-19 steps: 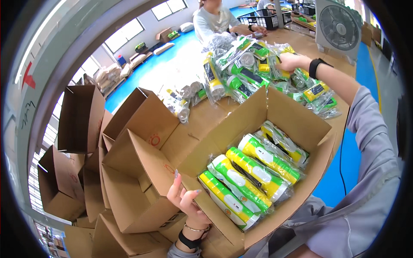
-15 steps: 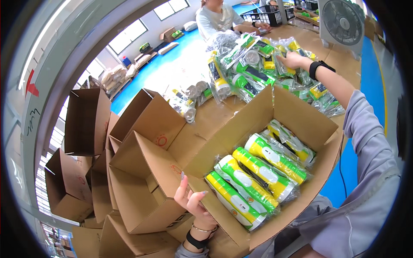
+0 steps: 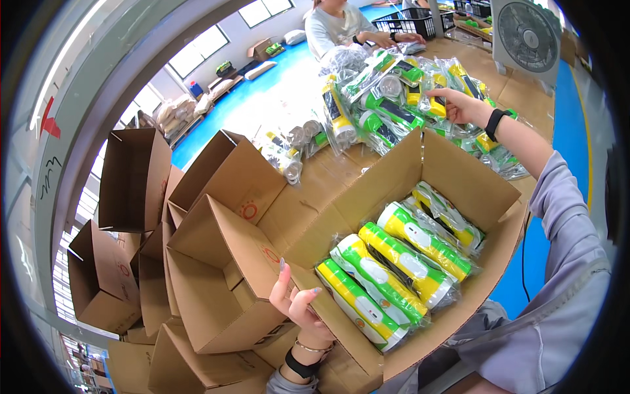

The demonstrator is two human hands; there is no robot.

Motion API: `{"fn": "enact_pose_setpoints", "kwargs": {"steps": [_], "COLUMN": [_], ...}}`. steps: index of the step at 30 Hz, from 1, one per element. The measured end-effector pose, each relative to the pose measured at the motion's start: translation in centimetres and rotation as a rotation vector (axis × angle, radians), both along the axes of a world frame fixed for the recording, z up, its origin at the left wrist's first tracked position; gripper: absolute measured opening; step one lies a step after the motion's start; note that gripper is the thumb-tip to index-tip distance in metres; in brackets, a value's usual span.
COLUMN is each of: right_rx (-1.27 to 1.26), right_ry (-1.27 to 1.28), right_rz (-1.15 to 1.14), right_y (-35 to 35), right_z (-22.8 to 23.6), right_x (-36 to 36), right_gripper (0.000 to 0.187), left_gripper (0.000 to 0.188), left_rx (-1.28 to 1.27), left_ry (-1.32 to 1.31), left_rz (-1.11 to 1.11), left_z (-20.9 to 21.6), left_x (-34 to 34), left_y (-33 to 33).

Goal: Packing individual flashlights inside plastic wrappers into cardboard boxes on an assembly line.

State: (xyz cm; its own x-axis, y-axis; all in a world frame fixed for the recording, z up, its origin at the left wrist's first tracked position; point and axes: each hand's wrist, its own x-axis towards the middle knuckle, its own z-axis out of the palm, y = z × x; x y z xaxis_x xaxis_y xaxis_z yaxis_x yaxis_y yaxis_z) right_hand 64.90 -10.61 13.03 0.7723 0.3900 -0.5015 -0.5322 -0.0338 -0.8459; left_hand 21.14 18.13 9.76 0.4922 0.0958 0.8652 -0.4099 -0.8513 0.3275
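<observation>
At the pile, right hand outstretched

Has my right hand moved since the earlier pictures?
Yes: judged against the white fan, your right hand sits slightly lower in the view, back toward you.

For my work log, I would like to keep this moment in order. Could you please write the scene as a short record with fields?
Left hand: at the left wall of an open carton, two fingers raised
Right hand: at a pile of bagged items, index finger extended; grip unclear
Carton contents: a row of green, yellow and white cylinders in clear wrap
Left side: more open cartons
Background: a co-worker beyond the pile; a fan at upper right
</observation>
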Motion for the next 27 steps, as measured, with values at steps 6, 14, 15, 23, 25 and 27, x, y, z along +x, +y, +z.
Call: {"fn": "enact_pose_setpoints", "kwargs": {"steps": [6,14,15,23,25,27], "right_rx": [0.208,0.447,0.529,0.168,0.021,-0.217], "right_ry": [-0.223,-0.442,-0.508,-1.465,-1.558,-1.699], "right_rz": [-0.17,-0.029,0.132,1.061,1.356,1.557], "right_y": [2.1,-0.6,-1.1,1.7,5.6,6.2], "right_z": [-0.1,8.1,9.3,16.3,14.1,13.7], "right_x": [-2.2,-8.4,-9.2,-19.2,-19.2,-20.6], "right_gripper": [0.018,0.026,0.027,0.021,0.019,0.016], "left_gripper": [0.045,0.041,0.041,0.032,0.033,0.035], "left_rx": [-0.024,-0.047,-0.062,-0.063,-0.05,-0.081], "left_ry": [0.019,0.008,0.015,-0.015,0.069,0.032], "left_rz": [-0.009,-0.029,-0.028,-0.065,0.027,-0.022], "left_z": [-0.2,-0.1,-0.1,0.0,0.0,-0.2], "left_x": [-0.3,-0.3,-0.2,0.5,-0.7,-0.5], "left_y": [-0.3,-0.6,-0.7,-0.7,-0.2,-0.4]}}
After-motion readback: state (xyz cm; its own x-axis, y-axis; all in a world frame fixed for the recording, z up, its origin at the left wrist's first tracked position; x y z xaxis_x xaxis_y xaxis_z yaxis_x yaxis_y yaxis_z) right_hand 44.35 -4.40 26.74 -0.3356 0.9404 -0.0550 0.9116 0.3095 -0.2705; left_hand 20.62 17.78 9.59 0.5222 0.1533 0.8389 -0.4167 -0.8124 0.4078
